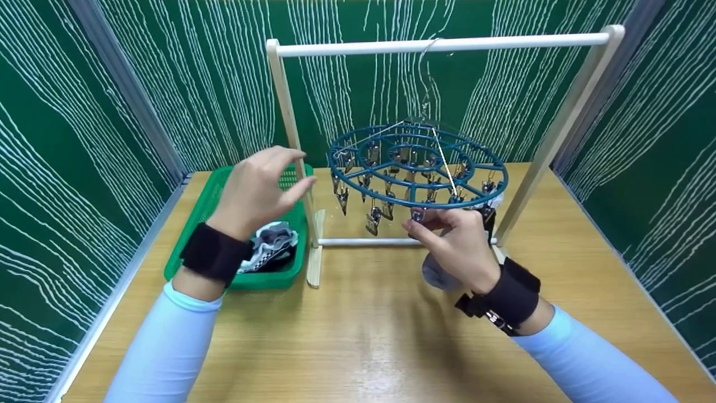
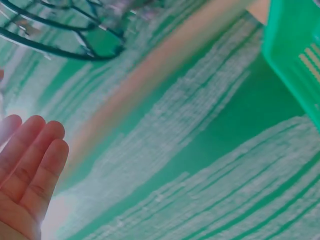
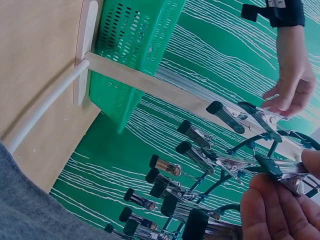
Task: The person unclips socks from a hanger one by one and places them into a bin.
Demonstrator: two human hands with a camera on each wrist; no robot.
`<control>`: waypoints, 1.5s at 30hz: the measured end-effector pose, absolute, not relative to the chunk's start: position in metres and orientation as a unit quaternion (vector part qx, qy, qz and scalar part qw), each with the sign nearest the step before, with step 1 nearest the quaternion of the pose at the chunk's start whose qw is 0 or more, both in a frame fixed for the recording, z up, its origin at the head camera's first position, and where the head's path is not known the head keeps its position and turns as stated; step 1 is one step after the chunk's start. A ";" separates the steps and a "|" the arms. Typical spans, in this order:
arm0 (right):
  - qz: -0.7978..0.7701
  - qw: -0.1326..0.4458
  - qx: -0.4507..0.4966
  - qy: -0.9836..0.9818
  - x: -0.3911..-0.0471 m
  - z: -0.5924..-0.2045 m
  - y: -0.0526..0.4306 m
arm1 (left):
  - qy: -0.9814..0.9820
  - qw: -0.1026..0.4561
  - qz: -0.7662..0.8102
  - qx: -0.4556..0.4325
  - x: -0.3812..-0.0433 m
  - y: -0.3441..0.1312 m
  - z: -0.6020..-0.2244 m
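My right hand [image 1: 458,238] pinches a metal clip [image 1: 417,215] at the front rim of a round blue-green clip hanger [image 1: 386,197]. In the right wrist view, thumb and fingers meet on that clip [image 3: 269,167]. A grey cloth item, perhaps a sock [image 1: 439,274], hangs just behind the right hand; its upper end is hidden. My left hand [image 1: 257,187] is in the air left of the hanger, above the green basket [image 1: 291,278], holding nothing. Its fingers [image 2: 37,165] look straight in the left wrist view. Inside the basket lie crumpled grey, white and black cloths [image 1: 274,243].
The hanger's hook [image 1: 423,67] hangs from the white bar [image 1: 363,47] of a wooden stand [image 1: 291,120]. Several metal clips [image 1: 373,220] dangle below the rings. A dark cloth [image 1: 488,221] hangs at the hanger's right. Green, white-streaked walls [image 1: 218,78] surround the wooden table [image 1: 358,347].
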State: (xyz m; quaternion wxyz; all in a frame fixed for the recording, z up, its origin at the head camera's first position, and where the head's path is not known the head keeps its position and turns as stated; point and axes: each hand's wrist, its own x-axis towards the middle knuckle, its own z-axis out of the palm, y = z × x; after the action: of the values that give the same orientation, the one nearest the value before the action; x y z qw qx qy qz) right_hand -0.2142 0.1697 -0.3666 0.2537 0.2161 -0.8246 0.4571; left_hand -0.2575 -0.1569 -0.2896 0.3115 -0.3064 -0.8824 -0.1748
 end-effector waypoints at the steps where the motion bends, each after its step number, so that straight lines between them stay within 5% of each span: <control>1: 0.457 0.253 0.216 -0.825 -0.214 -0.367 0.170 | -0.879 0.313 -0.171 -0.316 -0.255 -0.153 -0.289; 21: 0.452 0.260 0.230 -0.822 -0.216 -0.369 0.168 | -0.816 0.337 -0.073 -0.464 -0.242 -0.073 -0.295; 36: 0.463 0.227 0.238 -0.823 -0.214 -0.367 0.164 | -0.742 0.477 0.045 -0.468 -0.244 -0.061 -0.304; 45: 0.393 0.297 0.280 -0.823 -0.206 -0.368 0.175 | -0.766 0.452 0.024 -0.456 -0.250 -0.069 -0.307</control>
State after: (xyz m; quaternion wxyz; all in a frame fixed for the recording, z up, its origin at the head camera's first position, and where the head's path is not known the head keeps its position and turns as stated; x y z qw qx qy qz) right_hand -0.2063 0.1745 -0.3680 0.2974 0.2804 -0.8235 0.3934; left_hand -0.2496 -0.0686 -0.3066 0.4520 -0.4557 -0.7665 0.0240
